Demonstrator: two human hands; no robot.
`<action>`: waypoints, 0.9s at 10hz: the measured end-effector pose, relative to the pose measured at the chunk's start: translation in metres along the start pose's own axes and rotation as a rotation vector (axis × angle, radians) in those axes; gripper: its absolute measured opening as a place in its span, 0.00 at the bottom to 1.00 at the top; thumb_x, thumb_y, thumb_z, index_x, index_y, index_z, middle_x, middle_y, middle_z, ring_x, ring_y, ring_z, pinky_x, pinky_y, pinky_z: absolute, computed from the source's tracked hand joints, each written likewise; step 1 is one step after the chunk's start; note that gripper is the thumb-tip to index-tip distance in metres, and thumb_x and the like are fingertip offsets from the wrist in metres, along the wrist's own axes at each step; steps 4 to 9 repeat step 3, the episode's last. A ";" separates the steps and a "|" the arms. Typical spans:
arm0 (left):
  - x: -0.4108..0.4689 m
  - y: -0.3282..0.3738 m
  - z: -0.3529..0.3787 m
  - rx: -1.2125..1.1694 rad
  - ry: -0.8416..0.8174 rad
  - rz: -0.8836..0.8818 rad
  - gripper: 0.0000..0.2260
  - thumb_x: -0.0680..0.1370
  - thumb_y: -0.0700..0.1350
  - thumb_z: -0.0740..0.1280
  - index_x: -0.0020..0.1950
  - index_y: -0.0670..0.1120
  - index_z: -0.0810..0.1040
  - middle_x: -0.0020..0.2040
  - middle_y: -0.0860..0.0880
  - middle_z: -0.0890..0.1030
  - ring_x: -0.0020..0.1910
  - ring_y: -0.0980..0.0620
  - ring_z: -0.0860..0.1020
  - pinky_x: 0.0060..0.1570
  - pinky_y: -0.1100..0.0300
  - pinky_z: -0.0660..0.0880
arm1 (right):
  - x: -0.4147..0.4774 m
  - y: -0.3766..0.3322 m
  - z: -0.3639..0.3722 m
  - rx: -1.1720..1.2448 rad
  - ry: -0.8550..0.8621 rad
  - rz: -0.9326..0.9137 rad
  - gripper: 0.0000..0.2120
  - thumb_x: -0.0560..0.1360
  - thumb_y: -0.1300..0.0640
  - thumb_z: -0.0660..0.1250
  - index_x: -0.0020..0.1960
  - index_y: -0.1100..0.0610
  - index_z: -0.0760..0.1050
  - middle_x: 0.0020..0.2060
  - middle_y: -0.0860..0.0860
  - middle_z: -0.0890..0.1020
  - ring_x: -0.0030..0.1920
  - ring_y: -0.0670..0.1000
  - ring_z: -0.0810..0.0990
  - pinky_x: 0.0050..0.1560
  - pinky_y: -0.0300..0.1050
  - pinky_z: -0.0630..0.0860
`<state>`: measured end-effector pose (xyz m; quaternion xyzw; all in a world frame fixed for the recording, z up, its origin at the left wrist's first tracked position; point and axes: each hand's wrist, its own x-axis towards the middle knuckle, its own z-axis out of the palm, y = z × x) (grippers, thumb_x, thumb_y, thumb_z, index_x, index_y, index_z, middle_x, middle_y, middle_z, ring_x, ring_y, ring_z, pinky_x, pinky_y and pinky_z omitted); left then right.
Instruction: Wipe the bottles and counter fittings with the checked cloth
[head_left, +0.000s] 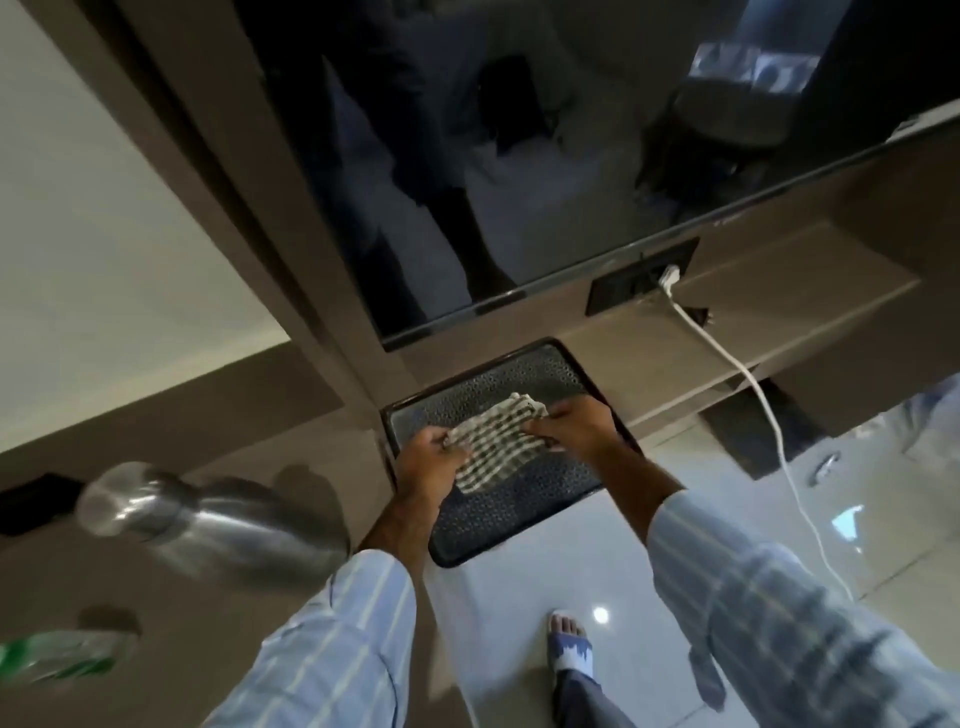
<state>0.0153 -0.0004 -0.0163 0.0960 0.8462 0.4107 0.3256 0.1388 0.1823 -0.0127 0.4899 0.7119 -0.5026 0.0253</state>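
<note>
- Checked cloth (493, 448) stretched over the dark perforated tray (550, 364), near its far left corner.
- Left hand (434, 457) pinched shut on the cloth's left edge.
- Right hand (569, 423) clamped on its right edge.
- Steel bottle (208, 519) blurred on the counter (291, 457), left of the tray; green-labelled bottle (57, 657) by the near left edge.
</note>
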 end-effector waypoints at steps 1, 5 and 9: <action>0.034 -0.025 0.013 0.033 0.018 -0.046 0.16 0.74 0.42 0.75 0.61 0.42 0.79 0.55 0.42 0.84 0.54 0.42 0.82 0.58 0.47 0.79 | 0.033 0.021 0.035 -0.126 0.018 -0.043 0.20 0.69 0.45 0.78 0.43 0.64 0.84 0.39 0.58 0.86 0.43 0.56 0.84 0.43 0.47 0.75; 0.032 -0.025 0.007 0.083 -0.039 0.052 0.25 0.78 0.39 0.70 0.74 0.44 0.69 0.72 0.42 0.74 0.68 0.42 0.74 0.67 0.50 0.72 | 0.030 0.018 0.045 -0.194 0.097 -0.129 0.23 0.74 0.41 0.70 0.53 0.62 0.82 0.48 0.58 0.85 0.51 0.58 0.83 0.45 0.43 0.72; 0.032 -0.025 0.007 0.083 -0.039 0.052 0.25 0.78 0.39 0.70 0.74 0.44 0.69 0.72 0.42 0.74 0.68 0.42 0.74 0.67 0.50 0.72 | 0.030 0.018 0.045 -0.194 0.097 -0.129 0.23 0.74 0.41 0.70 0.53 0.62 0.82 0.48 0.58 0.85 0.51 0.58 0.83 0.45 0.43 0.72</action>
